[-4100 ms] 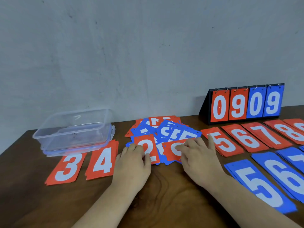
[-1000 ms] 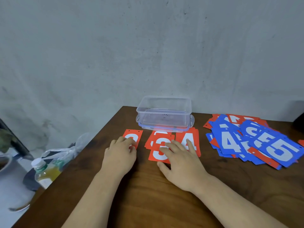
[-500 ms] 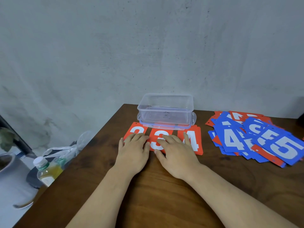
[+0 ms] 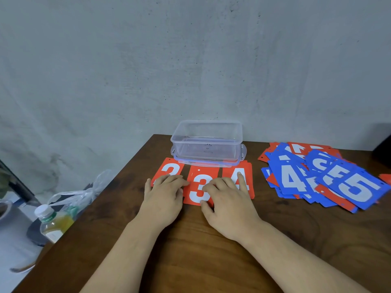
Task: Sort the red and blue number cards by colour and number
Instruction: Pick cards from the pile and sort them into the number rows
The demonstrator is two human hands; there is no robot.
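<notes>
3 red cards lie in a row on the table (image 4: pixel 190 261), just before a clear plastic box (image 4: pixel 207 142). The left hand (image 4: pixel 164 199) rests flat, fingers straight, on the left card (image 4: pixel 169 167), its number half hidden. The right hand (image 4: pixel 228 206) spreads relaxed fingers over the 3 card (image 4: pixel 198 187) and the 4 card (image 4: pixel 246 172). A mixed pile of red and blue cards (image 4: pixel 317 176) lies apart, to the right.
</notes>
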